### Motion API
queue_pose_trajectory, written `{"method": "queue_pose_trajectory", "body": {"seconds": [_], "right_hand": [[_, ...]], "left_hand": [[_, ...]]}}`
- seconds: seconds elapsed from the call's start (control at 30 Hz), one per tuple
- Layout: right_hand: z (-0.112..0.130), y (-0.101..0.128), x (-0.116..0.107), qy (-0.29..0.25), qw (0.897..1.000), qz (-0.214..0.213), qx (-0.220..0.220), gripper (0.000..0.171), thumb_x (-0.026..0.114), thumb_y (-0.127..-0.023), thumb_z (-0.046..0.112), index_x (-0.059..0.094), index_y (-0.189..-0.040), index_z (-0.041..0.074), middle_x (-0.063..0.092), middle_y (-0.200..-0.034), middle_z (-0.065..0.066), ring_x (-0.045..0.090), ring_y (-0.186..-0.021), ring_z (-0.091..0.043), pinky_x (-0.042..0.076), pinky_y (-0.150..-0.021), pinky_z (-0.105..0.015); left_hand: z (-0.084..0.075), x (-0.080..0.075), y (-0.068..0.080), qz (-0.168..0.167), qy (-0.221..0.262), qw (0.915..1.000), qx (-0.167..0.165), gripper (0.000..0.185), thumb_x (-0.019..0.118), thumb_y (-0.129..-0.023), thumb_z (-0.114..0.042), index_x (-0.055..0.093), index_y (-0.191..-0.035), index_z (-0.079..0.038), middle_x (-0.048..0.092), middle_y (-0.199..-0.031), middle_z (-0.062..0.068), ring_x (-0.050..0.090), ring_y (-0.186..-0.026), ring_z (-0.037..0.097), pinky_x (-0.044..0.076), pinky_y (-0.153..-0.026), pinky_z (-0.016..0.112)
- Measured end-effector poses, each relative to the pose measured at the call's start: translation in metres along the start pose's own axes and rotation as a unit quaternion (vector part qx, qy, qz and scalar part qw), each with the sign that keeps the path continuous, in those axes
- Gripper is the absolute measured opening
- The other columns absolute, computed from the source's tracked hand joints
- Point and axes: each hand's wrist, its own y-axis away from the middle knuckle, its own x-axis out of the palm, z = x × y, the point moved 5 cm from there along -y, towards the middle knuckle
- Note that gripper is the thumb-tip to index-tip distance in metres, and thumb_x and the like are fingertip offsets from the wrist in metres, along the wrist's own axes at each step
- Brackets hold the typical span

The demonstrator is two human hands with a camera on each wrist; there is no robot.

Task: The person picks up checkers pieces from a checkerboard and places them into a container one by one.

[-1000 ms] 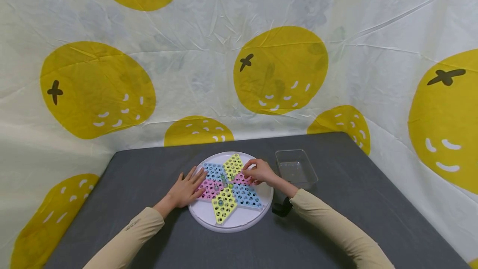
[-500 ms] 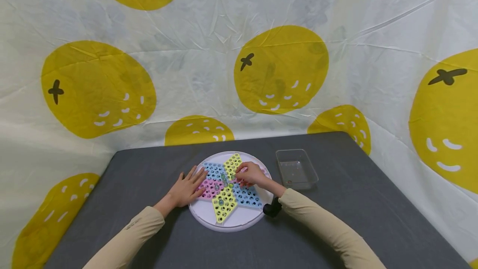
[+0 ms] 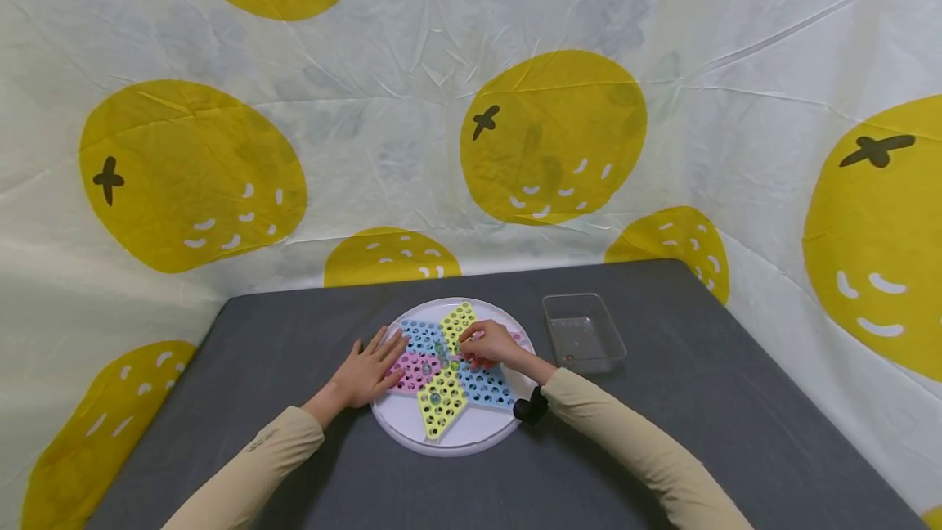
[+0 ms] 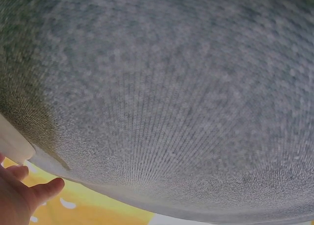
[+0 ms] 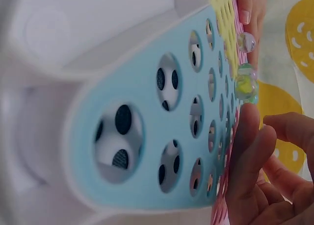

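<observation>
A round white Chinese checkers board (image 3: pixel 474 430) carries a star of pink, blue and yellow perforated sections. My left hand (image 3: pixel 359 375) lies with spread fingers on its left rim, fingertips over the blue and pink sections. Over the right of the star's middle is my right hand (image 3: pixel 491 343), fingers bent and fingertips low. In the right wrist view its thumb and finger (image 5: pixel 289 124) come close together beside a cluster of glass marbles (image 5: pixel 246 85); I cannot tell whether they hold one. Another marble (image 3: pixel 436 399) sits in the near yellow section.
A clear plastic box (image 3: pixel 585 334) stands right of the board, with a small orange-brown spot inside near its front wall. Both stand on a dark grey tabletop (image 3: pixel 412 489). A white curtain with yellow fruit prints (image 3: pixel 552 137) hangs behind the table.
My right hand has moved left, from the pink section on the right toward the star's middle, then shifted slightly further. My left hand has stayed in place.
</observation>
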Motion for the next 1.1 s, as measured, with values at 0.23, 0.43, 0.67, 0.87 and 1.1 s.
{"method": "queue_pose_trajectory", "body": {"seconds": [0.23,0.43,0.67,0.87,1.1], "right_hand": [[-0.0009,-0.0008,0.0021,0.006,1.000,0.004,-0.008,0.021,0.064,-0.079,0.017,0.064,-0.099,0.009,0.067,-0.067,-0.003,0.053,-0.043,-0.007,0.041,-0.039,-0.018],[0.0000,0.0011,0.0026,0.010,1.000,0.000,-0.013,0.021,0.065,-0.078,0.018,0.064,-0.097,0.009,0.065,-0.066,-0.003,0.054,-0.045,-0.008,0.042,-0.040,-0.019],[0.0004,0.0009,0.0042,0.011,1.000,-0.003,-0.018,0.019,0.065,-0.079,0.016,0.064,-0.096,0.008,0.065,-0.066,-0.003,0.054,-0.044,-0.008,0.043,-0.041,-0.020],[0.0005,0.0008,0.0048,0.013,1.000,-0.002,-0.021,0.019,0.065,-0.079,0.016,0.064,-0.096,0.008,0.065,-0.066,-0.003,0.054,-0.044,-0.007,0.043,-0.040,-0.020],[-0.0004,0.0009,0.0041,0.010,1.000,-0.001,-0.018,0.018,0.065,-0.079,0.018,0.064,-0.094,0.008,0.064,-0.066,-0.003,0.054,-0.044,-0.008,0.043,-0.040,-0.020]], "left_hand": [[-0.0006,-0.0004,-0.0002,-0.002,0.004,1.0000,0.002,0.062,0.031,-0.091,-0.051,0.017,-0.143,-0.020,0.015,-0.151,0.003,0.009,-0.139,0.032,0.019,-0.099,0.065],[-0.0011,-0.0003,-0.0004,0.003,0.007,1.0000,-0.002,0.063,0.031,-0.091,-0.051,0.017,-0.143,-0.020,0.015,-0.151,0.003,0.008,-0.139,0.032,0.018,-0.100,0.064],[-0.0003,0.0008,0.0001,0.002,0.009,1.0000,-0.001,0.062,0.031,-0.091,-0.051,0.016,-0.144,-0.020,0.014,-0.151,0.003,0.007,-0.139,0.032,0.017,-0.100,0.065],[0.0000,0.0014,0.0000,-0.005,0.009,0.9999,0.002,0.062,0.032,-0.091,-0.050,0.017,-0.143,-0.020,0.015,-0.151,0.003,0.008,-0.139,0.032,0.018,-0.100,0.065],[0.0007,0.0029,-0.0004,-0.003,0.013,0.9999,0.003,0.062,0.031,-0.091,-0.051,0.017,-0.143,-0.020,0.014,-0.151,0.003,0.008,-0.139,0.033,0.017,-0.100,0.065]]}}
